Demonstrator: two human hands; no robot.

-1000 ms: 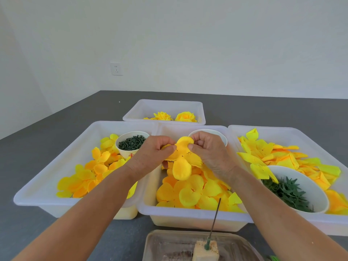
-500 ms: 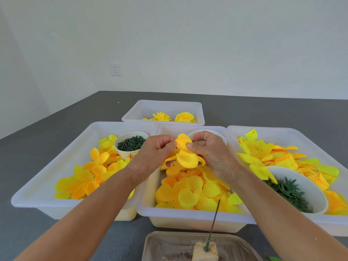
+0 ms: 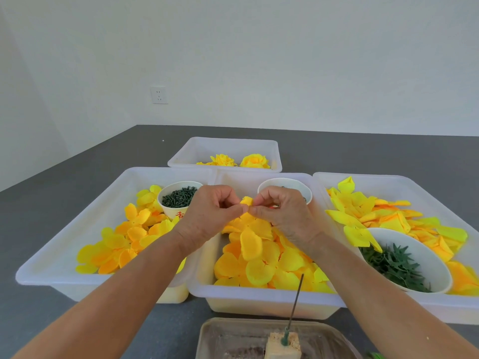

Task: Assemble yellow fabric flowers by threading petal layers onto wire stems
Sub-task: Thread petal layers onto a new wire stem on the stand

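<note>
Above the middle white bin (image 3: 259,297), my left hand (image 3: 210,213) and my right hand (image 3: 282,211) pinch one yellow petal layer (image 3: 250,229) between thumbs and fingertips. Its top edge shows between the fingertips and a long petal hangs down over the loose yellow petals (image 3: 261,268) in that bin. A dark wire stem (image 3: 295,299) stands tilted in a foam block (image 3: 282,345) at the bottom centre, in front of both hands.
The left bin (image 3: 64,255) holds orange-yellow petals and a cup of dark green pieces (image 3: 180,196). The right bin (image 3: 404,185) holds petals and a bowl of green leaves (image 3: 396,265). A far bin (image 3: 225,149) contains two finished yellow flowers. A grey tray (image 3: 233,338) carries the foam block.
Both hands have drawn together and pinched the petal layer at its top. The layer now hangs lower, stretched down toward the bin's petals.
</note>
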